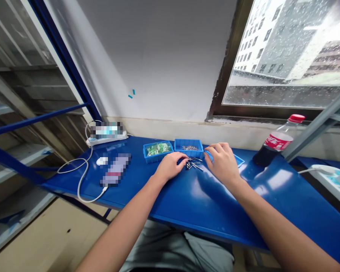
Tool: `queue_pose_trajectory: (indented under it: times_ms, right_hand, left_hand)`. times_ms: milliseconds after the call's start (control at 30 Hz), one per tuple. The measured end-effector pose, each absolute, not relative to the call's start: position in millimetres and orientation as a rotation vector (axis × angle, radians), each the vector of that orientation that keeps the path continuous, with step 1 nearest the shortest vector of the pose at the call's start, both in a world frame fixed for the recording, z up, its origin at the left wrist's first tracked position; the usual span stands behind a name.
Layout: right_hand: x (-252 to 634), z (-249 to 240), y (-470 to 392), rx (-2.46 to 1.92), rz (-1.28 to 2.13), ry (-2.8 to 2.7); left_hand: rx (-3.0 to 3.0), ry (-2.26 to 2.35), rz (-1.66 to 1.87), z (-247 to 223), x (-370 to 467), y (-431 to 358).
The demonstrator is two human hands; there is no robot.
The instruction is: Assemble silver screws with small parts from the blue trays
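My left hand (172, 165) rests at the left side of a small pile of thin metal pieces (195, 165) on the blue table. Its thumb and fingertips are closed together at the pile's edge, and what they pinch is too small to make out. On the pile's right, my right hand (222, 162) is held with curved fingers, its thumb apart from them and nothing visible between. Behind the pile stands a blue bin (188, 153) with slim metal parts in it. Left of it, another blue bin (158, 158) holds green-and-clear small pieces. A third blue bin (239, 161) is mostly hidden behind my right hand.
A cola bottle (277, 141) stands at the right rear of the blue table (187, 204). At the left lie a blurred phone (115, 170) with a white cable (81, 181), a white round object (102, 161) and a power strip (107, 139). Another power strip (333, 179) is far right.
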State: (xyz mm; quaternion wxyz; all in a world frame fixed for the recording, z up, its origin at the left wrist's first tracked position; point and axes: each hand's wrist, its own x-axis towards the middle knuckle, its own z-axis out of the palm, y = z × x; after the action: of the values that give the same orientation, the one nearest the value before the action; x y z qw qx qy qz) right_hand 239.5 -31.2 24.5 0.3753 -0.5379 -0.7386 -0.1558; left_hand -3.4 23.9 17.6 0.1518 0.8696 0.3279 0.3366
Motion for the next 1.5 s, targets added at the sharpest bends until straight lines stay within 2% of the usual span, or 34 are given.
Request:
queue_pose_trajectory:
  times_ms: [133,267,600,1500]
  right_hand:
    - [209,14,-37,-1.172,-0.134,-2.15]
    - [190,-4,-37,-1.091,-0.079,-2.279]
    - [204,-11,-34,-0.994,0.168,-2.242]
    - [208,-12,-20,-1.135,0.124,-2.125]
  left_hand:
    - [2.445,0.997,1.028,16,-5,25]
    - [2.391,1.028,1.043,18,-8,23]
    - [2.415,1.058,1.032,13,-12,21]
    - [2.527,0.936,0.951,15,-10,20]
